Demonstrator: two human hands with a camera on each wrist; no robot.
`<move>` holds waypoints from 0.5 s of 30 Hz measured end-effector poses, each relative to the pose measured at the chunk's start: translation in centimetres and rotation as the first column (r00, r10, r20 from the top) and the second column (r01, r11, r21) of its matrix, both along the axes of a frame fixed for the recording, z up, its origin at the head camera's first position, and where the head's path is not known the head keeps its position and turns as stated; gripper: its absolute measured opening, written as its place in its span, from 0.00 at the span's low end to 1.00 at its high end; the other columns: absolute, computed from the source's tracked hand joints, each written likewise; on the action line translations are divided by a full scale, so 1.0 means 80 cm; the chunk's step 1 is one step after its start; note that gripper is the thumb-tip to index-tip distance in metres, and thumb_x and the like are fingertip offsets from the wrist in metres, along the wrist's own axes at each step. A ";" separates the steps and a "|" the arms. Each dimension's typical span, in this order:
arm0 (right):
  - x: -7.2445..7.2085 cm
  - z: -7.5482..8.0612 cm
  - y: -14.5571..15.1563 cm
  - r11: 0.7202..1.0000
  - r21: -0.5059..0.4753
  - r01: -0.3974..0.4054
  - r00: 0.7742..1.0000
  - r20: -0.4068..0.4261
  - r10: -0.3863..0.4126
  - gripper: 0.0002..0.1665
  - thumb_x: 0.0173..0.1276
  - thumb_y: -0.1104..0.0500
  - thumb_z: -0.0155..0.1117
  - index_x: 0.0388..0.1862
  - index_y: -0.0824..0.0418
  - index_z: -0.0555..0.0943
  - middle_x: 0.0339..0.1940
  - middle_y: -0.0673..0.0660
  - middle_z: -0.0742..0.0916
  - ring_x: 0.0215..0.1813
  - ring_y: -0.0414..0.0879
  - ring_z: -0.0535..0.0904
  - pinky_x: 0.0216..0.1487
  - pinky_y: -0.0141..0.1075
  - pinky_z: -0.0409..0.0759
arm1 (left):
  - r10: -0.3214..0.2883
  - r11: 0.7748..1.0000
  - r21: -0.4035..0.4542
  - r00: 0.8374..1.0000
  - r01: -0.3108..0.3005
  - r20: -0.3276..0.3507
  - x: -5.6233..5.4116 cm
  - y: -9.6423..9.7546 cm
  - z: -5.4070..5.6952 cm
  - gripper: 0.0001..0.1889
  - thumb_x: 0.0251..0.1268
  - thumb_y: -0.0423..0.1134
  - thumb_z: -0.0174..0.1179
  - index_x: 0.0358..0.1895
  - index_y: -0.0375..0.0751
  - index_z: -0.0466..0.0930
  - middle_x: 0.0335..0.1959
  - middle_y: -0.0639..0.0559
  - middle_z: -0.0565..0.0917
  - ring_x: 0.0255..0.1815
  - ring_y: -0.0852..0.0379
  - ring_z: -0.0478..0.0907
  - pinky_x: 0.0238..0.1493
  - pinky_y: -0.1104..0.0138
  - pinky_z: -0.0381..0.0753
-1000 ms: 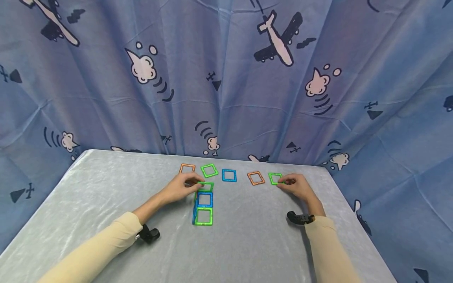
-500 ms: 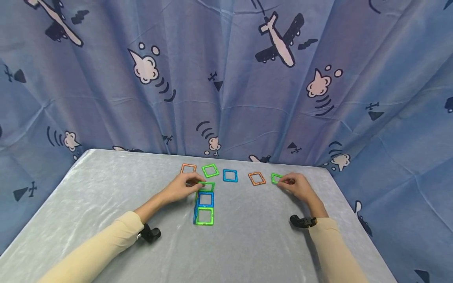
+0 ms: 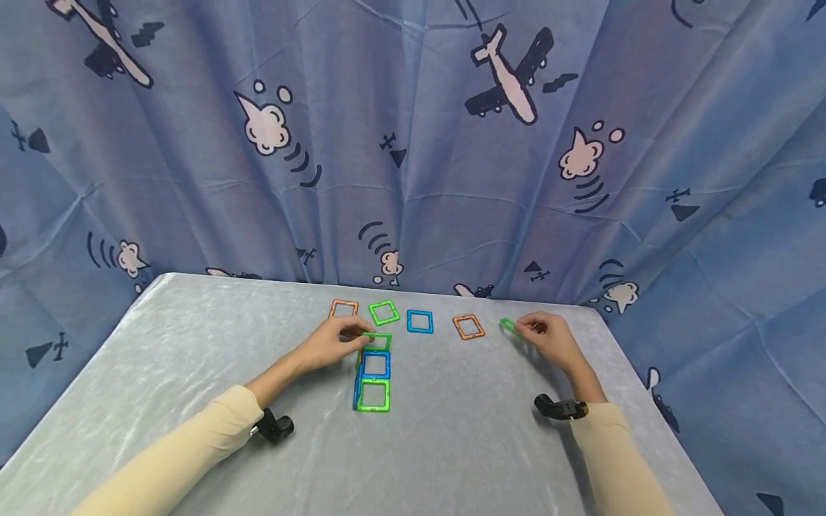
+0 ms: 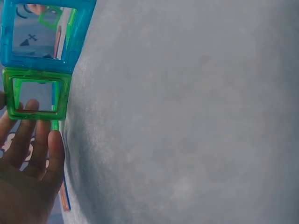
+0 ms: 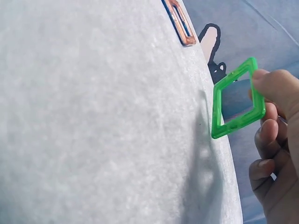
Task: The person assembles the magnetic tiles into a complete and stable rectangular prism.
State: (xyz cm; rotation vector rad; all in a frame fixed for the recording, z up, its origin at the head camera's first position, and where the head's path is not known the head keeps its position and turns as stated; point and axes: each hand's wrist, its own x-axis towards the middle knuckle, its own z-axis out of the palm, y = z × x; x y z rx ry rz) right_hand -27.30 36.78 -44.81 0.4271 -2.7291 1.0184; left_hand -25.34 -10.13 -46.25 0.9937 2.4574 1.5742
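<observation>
My left hand (image 3: 332, 340) pinches the far end of a row of joined square magnetic tiles, at a green tile (image 3: 389, 342). In the left wrist view its fingers reach the lower edge of that green tile (image 4: 37, 115), which joins a blue tile (image 4: 39, 63). Toward me the row continues with a blue tile (image 3: 388, 365) and another green tile (image 3: 387, 395). Along its left side stands a blue tile (image 3: 358, 387) on edge. My right hand (image 3: 548, 340) holds a loose green tile (image 5: 217, 109) by one side, between thumb and fingers, tilted above the table.
Along the back of the grey-clothed table (image 3: 464, 430) lie an orange tile (image 3: 345, 302), a green tile (image 3: 375, 316), a blue tile (image 3: 420, 331) and an orange tile (image 3: 468, 336). A blue patterned curtain (image 3: 348, 143) hangs behind the table.
The right hand has lifted and tilted its green tile, drawing it slightly right, away from the orange one, so it now shows nearly edge-on. The left hand has stayed on the tile row.
</observation>
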 end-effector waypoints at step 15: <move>0.014 0.014 -0.010 0.998 -0.059 -0.026 0.994 -0.108 0.020 0.05 0.72 0.65 0.68 0.43 0.66 0.87 0.35 0.57 0.87 0.31 0.47 0.80 0.31 0.31 0.77 | -0.009 1.000 0.012 1.000 0.009 0.012 -0.003 -0.002 -0.003 0.09 0.74 0.33 0.61 0.51 0.34 0.85 0.46 0.50 0.86 0.49 0.52 0.83 0.56 0.59 0.80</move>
